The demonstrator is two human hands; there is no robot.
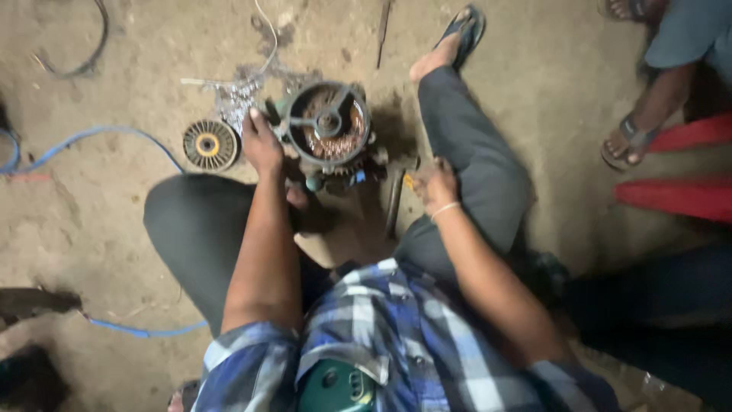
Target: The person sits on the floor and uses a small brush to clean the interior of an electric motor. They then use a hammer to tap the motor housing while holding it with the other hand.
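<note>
Left fingers: left hand [261,145] laid on the left rim of the motor [329,126], fingers curled against its housing.
Right fingers: right hand [435,185] clenched around a small yellow-tipped tool [409,181], partly hidden.
Motor: on the floor [114,229] between the person's knees, open end up, copper windings showing.
Disc: round ribbed disc [210,144] just left of the left hand.
Cable: blue cable [91,137] on the floor, farther left.
Bystander: sandalled feet [629,137] at upper right.

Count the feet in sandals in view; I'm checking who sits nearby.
3: the person's own foot top centre, another person's foot at right, one at top right edge. More may be hidden.
</note>
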